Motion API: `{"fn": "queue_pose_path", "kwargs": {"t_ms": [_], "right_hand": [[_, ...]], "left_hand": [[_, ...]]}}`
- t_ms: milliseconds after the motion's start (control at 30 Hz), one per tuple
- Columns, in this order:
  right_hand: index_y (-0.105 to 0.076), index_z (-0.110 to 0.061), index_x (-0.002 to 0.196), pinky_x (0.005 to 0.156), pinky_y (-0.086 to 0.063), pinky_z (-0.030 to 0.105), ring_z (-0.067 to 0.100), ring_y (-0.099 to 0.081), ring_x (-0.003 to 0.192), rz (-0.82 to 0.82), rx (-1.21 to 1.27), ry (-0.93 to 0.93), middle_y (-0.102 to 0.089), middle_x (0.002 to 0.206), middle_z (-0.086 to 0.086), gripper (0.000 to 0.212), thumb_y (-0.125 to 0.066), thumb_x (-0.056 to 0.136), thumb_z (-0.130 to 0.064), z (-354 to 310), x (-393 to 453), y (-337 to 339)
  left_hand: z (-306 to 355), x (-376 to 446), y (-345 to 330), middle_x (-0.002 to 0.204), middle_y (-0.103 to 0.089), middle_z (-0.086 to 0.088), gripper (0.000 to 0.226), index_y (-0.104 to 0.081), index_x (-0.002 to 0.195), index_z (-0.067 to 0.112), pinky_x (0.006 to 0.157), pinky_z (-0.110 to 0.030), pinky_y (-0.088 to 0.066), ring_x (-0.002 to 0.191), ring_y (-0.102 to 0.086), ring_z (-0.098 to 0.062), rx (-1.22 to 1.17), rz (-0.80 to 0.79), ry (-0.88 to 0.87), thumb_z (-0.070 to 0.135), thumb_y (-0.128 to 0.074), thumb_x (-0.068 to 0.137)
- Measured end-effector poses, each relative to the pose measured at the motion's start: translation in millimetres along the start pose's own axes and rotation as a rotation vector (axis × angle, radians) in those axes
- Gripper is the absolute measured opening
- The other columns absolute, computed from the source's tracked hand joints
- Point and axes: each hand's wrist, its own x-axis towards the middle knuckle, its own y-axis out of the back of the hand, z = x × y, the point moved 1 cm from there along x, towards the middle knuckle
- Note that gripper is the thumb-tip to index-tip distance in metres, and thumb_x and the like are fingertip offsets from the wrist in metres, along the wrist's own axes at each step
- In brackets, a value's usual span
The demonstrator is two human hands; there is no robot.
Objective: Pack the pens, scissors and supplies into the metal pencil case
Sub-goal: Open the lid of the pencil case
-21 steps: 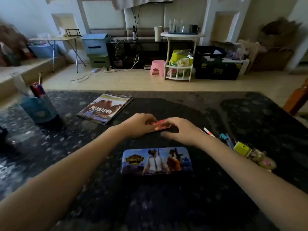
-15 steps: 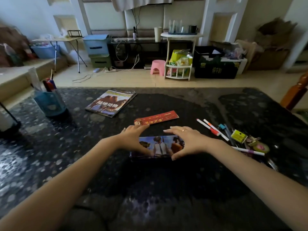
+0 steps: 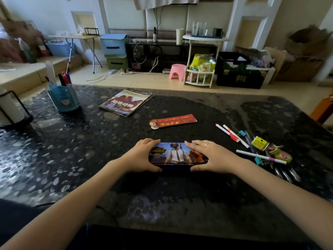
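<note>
Head view. The metal pencil case point(image 3: 177, 154) lies flat with its lid shut, midway along the near edge of the counter point(image 3: 90, 159) and set back from it. The left hand point(image 3: 142, 156) holds the case's left end, fingers curled over the far edge and thumb on the near wall. The right hand point(image 3: 210, 156) holds the right end the same way.

The pens point(image 3: 231, 135) and small supplies point(image 3: 260, 143) lie loose toward the right edge of the counter, well apart from the case. A red card point(image 3: 173, 121) lies just beyond the case.

Handling, as judged: the case is a rigid, light tin with a smooth printed lid, likely slippery. Grip it by the short ends or the long walls; lift the lid at its near seam. The pens are thin, stiff and liable to roll.
</note>
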Motion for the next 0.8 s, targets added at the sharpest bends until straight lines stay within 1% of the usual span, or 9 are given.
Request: {"fn": "queue_pose_path", "kwargs": {"t_ms": [200, 333, 433, 500, 533, 567, 633, 700, 800], "right_hand": [[-0.01, -0.049, 0.147, 0.117, -0.016, 0.035, 0.014, -0.011, 0.146, -0.002, 0.007, 0.003, -0.014, 0.158, -0.01, 0.08, -0.044, 0.079, -0.073, -1.6, -2.3, 5.9], [-0.043, -0.046, 0.136, 0.109, -0.032, 0.031, 0.014, -0.043, 0.132, 0.036, 0.152, -0.04, -0.046, 0.143, -0.013, 0.071, -0.051, 0.071, -0.075, 0.3, 0.6, 20.6], [-0.067, -0.035, 0.108, 0.083, -0.046, 0.025, 0.011, -0.062, 0.103, 0.222, 0.458, -0.07, -0.068, 0.107, -0.012, 0.056, -0.053, 0.068, -0.071, 1.0, 6.6, 34.8], [-0.064, -0.028, 0.113, 0.082, -0.043, 0.025, 0.01, -0.057, 0.108, 0.414, 0.587, -0.107, -0.064, 0.113, -0.01, 0.051, -0.057, 0.075, -0.062, 4.8, 15.2, 38.5], [-0.056, -0.026, 0.124, 0.086, -0.041, 0.026, 0.01, -0.052, 0.114, 0.5, 0.615, -0.139, -0.059, 0.124, -0.006, 0.05, -0.059, 0.082, -0.053, 7.2, 20.7, 37.8], [-0.044, -0.026, 0.135, 0.088, -0.039, 0.027, 0.014, -0.049, 0.118, 0.559, 0.637, -0.178, -0.053, 0.133, -0.002, 0.051, -0.058, 0.089, -0.043, 9.2, 25.9, 35.6], [-0.024, -0.028, 0.144, 0.085, -0.041, 0.028, 0.024, -0.053, 0.115, 0.585, 0.69, -0.256, -0.045, 0.141, 0.011, 0.054, -0.049, 0.097, -0.027, 9.3, 34.9, 30.2], [-0.017, -0.028, 0.148, 0.083, -0.046, 0.031, 0.026, -0.057, 0.11, 0.512, 0.697, -0.289, -0.035, 0.148, 0.014, 0.056, -0.043, 0.099, -0.014, 8.1, 41.8, 23.9], [-0.019, -0.028, 0.149, 0.094, -0.041, 0.033, 0.026, -0.046, 0.127, 0.382, 0.627, -0.314, -0.028, 0.154, 0.008, 0.057, -0.038, 0.099, -0.009, 10.1, 50.6, 15.9]], "left_hand": [[-4.2, 2.5, -1.3, 0.148, -0.024, 0.007, 0.106, -0.018, 0.147, 0.031, 0.114, -0.037, -0.025, 0.136, -0.021, -0.014, -0.034, 0.01, 0.001, 0.051, -0.079, 0.062], [-10.9, 0.2, 0.5, 0.138, -0.038, 0.012, 0.103, -0.03, 0.14, 0.035, 0.109, -0.031, -0.033, 0.126, -0.038, -0.008, -0.238, 0.05, 0.017, 0.05, -0.084, 0.053], [-13.2, 1.3, 9.1, 0.112, -0.062, 0.008, 0.055, -0.054, 0.114, 0.034, 0.099, -0.032, -0.044, 0.106, -0.057, -0.011, -0.617, 0.17, 0.111, 0.053, -0.073, 0.066], [-14.7, 7.2, 14.2, 0.099, -0.067, 0.002, 0.015, -0.061, 0.1, 0.03, 0.086, -0.032, -0.047, 0.096, -0.062, -0.018, -0.56, 0.361, 0.169, 0.039, -0.056, 0.089], [-15.9, 9.3, 13.9, 0.105, -0.068, -0.002, 0.017, -0.062, 0.105, 0.026, 0.084, -0.031, -0.047, 0.097, -0.062, -0.018, -0.521, 0.433, 0.191, 0.032, -0.052, 0.093], [-16.8, 10.6, 11.9, 0.117, -0.065, -0.004, 0.028, -0.058, 0.121, 0.02, 0.086, -0.03, -0.047, 0.103, -0.061, -0.017, -0.525, 0.446, 0.204, 0.027, -0.051, 0.094], [-17.0, 10.2, 5.0, 0.141, -0.046, -0.003, 0.059, -0.026, 0.147, 0.016, 0.102, -0.033, -0.041, 0.124, -0.049, -0.019, -0.535, 0.364, 0.194, 0.023, -0.052, 0.094], [-13.3, 7.5, -3.1, 0.152, -0.028, 0.0, 0.069, -0.006, 0.15, 0.021, 0.112, -0.034, -0.029, 0.138, -0.031, -0.019, -0.449, 0.27, 0.178, 0.031, -0.047, 0.096], [-7.4, 5.6, -10.6, 0.157, -0.003, 0.003, 0.072, 0.002, 0.149, 0.023, 0.119, -0.035, -0.005, 0.145, -0.003, -0.016, -0.366, 0.192, 0.14, 0.046, -0.039, 0.095]]}}
